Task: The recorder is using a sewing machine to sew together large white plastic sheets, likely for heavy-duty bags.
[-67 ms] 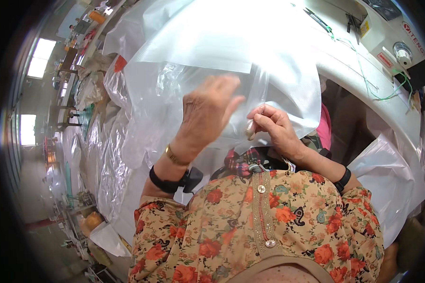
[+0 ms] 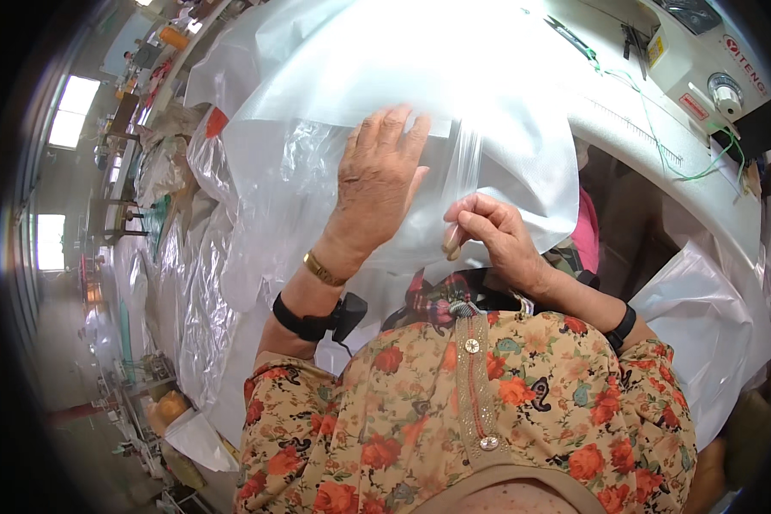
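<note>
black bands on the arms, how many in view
2: one black band on the left forearm, between the gold-coloured wristband and the sleeve, and a second black band on the right forearm. Any under the sleeves would be hidden.

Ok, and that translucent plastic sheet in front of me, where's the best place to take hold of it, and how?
Probably by the loose right edge of the plastic sheet, coming from the right with thumb and fingers on opposite faces. That edge hangs free beside the white table, close to the right hand, and looks thin enough to pinch.
</note>
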Tool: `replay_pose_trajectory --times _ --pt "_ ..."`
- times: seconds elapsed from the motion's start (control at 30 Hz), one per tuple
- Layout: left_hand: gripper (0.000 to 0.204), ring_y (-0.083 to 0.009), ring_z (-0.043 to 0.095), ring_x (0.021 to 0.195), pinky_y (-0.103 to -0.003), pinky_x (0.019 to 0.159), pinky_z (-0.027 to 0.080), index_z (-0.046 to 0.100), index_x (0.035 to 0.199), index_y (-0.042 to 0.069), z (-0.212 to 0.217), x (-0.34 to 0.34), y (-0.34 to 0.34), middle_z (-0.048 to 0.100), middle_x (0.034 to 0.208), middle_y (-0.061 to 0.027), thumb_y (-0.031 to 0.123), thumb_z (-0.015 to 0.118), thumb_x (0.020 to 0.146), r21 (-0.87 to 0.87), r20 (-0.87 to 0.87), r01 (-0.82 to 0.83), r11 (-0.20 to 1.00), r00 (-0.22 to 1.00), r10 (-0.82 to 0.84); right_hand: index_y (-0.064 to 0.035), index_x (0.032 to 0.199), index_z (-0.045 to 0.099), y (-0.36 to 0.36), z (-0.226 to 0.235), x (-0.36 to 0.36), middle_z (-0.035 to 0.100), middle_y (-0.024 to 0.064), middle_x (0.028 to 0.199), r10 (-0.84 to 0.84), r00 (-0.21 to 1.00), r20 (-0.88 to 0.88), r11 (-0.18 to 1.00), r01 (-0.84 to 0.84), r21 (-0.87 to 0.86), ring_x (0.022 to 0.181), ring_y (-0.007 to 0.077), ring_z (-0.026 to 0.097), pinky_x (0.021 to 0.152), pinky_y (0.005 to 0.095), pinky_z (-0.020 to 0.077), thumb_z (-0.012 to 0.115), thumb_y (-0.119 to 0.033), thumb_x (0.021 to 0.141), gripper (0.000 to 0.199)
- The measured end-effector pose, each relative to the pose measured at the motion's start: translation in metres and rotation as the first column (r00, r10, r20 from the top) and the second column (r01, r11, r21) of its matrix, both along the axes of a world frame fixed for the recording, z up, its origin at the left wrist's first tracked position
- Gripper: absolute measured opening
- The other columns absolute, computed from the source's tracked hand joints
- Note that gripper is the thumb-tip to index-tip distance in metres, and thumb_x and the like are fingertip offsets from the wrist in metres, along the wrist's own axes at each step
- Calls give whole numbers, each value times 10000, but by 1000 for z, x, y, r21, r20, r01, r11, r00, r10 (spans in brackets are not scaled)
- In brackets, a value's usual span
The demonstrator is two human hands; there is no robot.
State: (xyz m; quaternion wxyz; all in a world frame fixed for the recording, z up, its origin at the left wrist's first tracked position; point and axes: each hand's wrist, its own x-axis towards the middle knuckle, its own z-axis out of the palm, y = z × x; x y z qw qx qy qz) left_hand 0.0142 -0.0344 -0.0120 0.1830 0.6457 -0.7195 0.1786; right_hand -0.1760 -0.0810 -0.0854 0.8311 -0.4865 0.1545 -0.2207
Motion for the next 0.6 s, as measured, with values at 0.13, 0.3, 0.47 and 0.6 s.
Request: replay_pose_trajectory --times 0.13,0.3,0.47,0.6 --pt "437 -289 578 1089 -401 920 461 606 1254 31 -27 8 -30 609 1173 -108 81 710 833 -132 205 -9 991 978 36 12 1042 618 -2 7 -1 656 75 828 44 998 38 997 -42 -59 791 146 642 779 304 524 508 -192 1049 232" --pt "216 -282 599 918 -395 795 484 642 1068 31 -32 16 -53 623 1007 -91 59 680 858 -169 33 33 985 999 -28 10 997 625 -8 20 0 656 64 813 73 994 79 994 -67 -82 767 134 633 748 295 525 521 -199 1049 238" --pt "82 -219 588 750 -318 653 466 594 913 25 -20 14 -53 609 846 -76 89 636 942 -312 -199 150 938 955 -219 2 937 623 -13 32 1 657 43 795 84 986 142 991 -69 -111 745 110 623 709 279 528 532 -192 1050 242" --pt "199 -77 528 789 -248 701 453 588 920 30 -21 0 -29 579 845 9 171 544 1053 -216 -846 129 968 471 -252 -2 916 615 -12 43 2 658 38 792 52 990 133 994 -39 -98 753 100 621 709 273 526 535 -173 1042 227"
